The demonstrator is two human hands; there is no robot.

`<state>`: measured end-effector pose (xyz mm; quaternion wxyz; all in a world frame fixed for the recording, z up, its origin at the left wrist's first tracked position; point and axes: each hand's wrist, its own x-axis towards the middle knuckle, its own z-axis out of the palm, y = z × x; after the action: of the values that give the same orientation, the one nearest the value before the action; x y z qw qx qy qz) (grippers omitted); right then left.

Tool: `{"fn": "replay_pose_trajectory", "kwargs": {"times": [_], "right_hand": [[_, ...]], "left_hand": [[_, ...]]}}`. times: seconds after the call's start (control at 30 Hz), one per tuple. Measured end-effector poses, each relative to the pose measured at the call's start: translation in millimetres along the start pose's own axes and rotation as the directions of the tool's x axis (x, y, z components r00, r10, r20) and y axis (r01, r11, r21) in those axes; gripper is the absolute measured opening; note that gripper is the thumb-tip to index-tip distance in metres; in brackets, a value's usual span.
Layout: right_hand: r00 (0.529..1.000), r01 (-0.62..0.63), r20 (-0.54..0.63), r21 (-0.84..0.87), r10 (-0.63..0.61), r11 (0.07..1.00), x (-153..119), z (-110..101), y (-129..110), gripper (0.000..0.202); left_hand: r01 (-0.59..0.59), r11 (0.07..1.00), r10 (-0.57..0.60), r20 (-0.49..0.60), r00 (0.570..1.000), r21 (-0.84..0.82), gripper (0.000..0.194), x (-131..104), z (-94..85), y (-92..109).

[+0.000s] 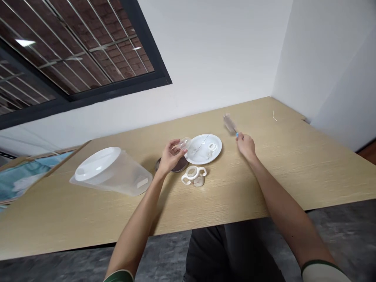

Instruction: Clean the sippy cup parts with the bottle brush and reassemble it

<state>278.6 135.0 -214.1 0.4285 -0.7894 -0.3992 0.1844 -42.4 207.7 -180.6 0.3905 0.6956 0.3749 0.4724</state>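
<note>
Head view. Reference: the white plate (199, 158) on the wooden table (223, 199). The left hand (169, 156), at the plate's left edge, grasps a clear, rounded part (185, 143) between thumb and fingers; the part overlaps the plate's left rim in this view. The right hand (246, 146), right of the plate, is closed around the blue handle of a brush (229, 123). The brush head is blurred and points away from the person, beyond the plate's right edge. The plate carries a small white ring piece (212, 147) and a thin rod (202, 144). A dark round dish (179, 164) sits left of the plate, partly covered by the left hand. A white two-handled piece (192, 172) stands just on the plate's near side. A translucent container (125, 178) is farther left of the plate.
</note>
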Motion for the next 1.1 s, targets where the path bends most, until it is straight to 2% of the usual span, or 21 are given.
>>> {"fn": "replay_pose_trajectory", "kwargs": {"times": [0.07, 0.13, 0.23, 0.33, 0.47, 0.57, 0.73, 0.9, 1.1], "right_hand": [[0.993, 0.093, -0.076, -0.029, -0.095, 0.995, -5.6, -1.4, -5.9, 0.040], [0.965, 0.223, -0.137, -0.008, -0.222, 0.975, -11.3, 0.6, -9.6, 0.034], [0.930, 0.364, -0.117, 0.137, -0.350, 0.921, -18.4, 7.0, -11.1, 0.027], [0.915, 0.402, -0.065, 0.192, -0.398, 0.895, -24.3, 11.3, -11.6, 0.029], [0.914, 0.406, -0.018, 0.038, -0.406, 0.913, -32.1, 10.8, -16.8, 0.045], [0.897, 0.439, 0.056, 0.005, -0.439, 0.898, -39.6, 10.9, -23.9, 0.045], [0.820, 0.571, 0.082, -0.042, -0.566, 0.820, -54.4, 18.1, -31.7, 0.040], [0.778, 0.628, 0.103, -0.091, -0.620, 0.773, -66.8, 25.4, -31.7, 0.041], [0.621, 0.784, 0.086, -0.044, -0.779, 0.619, -77.0, 26.8, -35.4, 0.042]], "left_hand": [[-0.005, 0.999, 0.002, -0.079, 0.997, -0.034, 0.066, -2.1, 0.3, -8.7], [-0.032, 0.999, 0.025, -0.161, 0.987, -0.044, 0.068, -3.5, 1.4, -15.9], [-0.063, 0.996, 0.045, -0.253, 0.966, -0.064, 0.068, -6.8, 2.9, -22.7], [-0.028, 0.990, -0.005, -0.232, 0.973, -0.142, 0.066, -12.7, 2.9, -26.5], [0.056, 0.964, -0.099, -0.156, 0.983, -0.259, 0.066, -21.6, 0.5, -31.3], [0.041, 0.967, -0.088, -0.177, 0.980, -0.253, 0.065, -26.1, -2.3, -34.2], [-0.016, 0.978, -0.044, -0.287, 0.957, -0.206, 0.070, -29.4, -6.0, -31.8], [-0.023, 0.976, -0.051, -0.335, 0.941, -0.215, 0.075, -32.5, -5.6, -26.7], [-0.001, 0.968, -0.094, -0.366, 0.926, -0.249, 0.078, -33.8, -2.7, -26.3]]}}
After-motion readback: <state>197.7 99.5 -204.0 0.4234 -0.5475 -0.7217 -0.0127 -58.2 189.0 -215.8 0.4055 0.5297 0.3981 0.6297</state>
